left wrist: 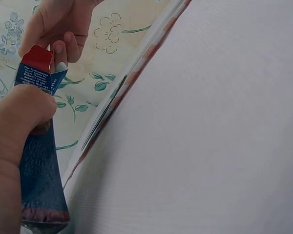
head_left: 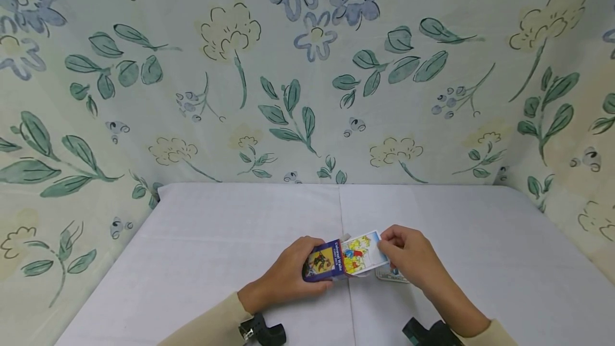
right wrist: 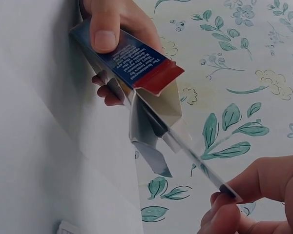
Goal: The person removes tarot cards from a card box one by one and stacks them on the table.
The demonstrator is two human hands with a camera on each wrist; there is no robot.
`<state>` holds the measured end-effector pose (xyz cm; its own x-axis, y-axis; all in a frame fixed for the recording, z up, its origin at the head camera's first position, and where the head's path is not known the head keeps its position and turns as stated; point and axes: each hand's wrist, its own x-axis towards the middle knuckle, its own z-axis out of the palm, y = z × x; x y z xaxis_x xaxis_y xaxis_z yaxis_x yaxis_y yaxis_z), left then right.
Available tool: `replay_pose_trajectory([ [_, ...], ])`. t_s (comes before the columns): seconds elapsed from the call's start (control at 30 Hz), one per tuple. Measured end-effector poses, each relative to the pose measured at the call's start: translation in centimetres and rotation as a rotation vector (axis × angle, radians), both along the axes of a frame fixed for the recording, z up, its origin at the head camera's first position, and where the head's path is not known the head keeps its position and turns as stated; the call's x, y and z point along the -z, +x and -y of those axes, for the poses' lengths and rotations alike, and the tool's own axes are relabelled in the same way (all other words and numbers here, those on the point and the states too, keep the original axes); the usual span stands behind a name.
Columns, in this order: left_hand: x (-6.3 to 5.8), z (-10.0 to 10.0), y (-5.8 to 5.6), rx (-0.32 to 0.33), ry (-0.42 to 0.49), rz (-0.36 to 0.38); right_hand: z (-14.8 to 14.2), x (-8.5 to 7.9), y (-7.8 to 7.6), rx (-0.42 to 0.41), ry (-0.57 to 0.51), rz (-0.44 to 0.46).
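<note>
My left hand [head_left: 295, 268] grips a dark blue tarot card box [head_left: 321, 262], thumb along one side and fingers around the other. Text on its narrow side shows in the left wrist view. At the box's open end, the red-edged flap [right wrist: 158, 80] and a pale flap [right wrist: 149, 141] stand out. A brightly coloured card [head_left: 360, 254] sticks partway out of it. With thumb and fingertips, my right hand [head_left: 408, 252] pinches the card's far edge. Below that hand, another card or small stack [head_left: 391, 274] lies on the table, partly hidden.
A white cloth with a centre crease covers the table [head_left: 230, 218]. Behind it and at both sides hangs a flower-patterned curtain [head_left: 307, 122]. Dark wrist cameras [head_left: 263, 330] sit on both wrists over beige sleeves [head_left: 211, 322].
</note>
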<state>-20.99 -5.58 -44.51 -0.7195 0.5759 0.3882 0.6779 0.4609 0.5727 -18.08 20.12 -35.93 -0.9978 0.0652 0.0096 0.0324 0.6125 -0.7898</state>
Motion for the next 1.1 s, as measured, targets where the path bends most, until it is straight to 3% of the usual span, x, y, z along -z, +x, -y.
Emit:
replay_pose_trajectory([
  [0.7, -0.1, 0.0, 0.0, -0.01, -0.002, 0.002, -1.2, -0.8, -0.2, 0.027, 0.022, -0.032],
  [1.1, -0.1, -0.1, 0.1, -0.011, -0.007, 0.014, -1.3, -0.6, -0.1, 0.018, -0.058, -0.005],
])
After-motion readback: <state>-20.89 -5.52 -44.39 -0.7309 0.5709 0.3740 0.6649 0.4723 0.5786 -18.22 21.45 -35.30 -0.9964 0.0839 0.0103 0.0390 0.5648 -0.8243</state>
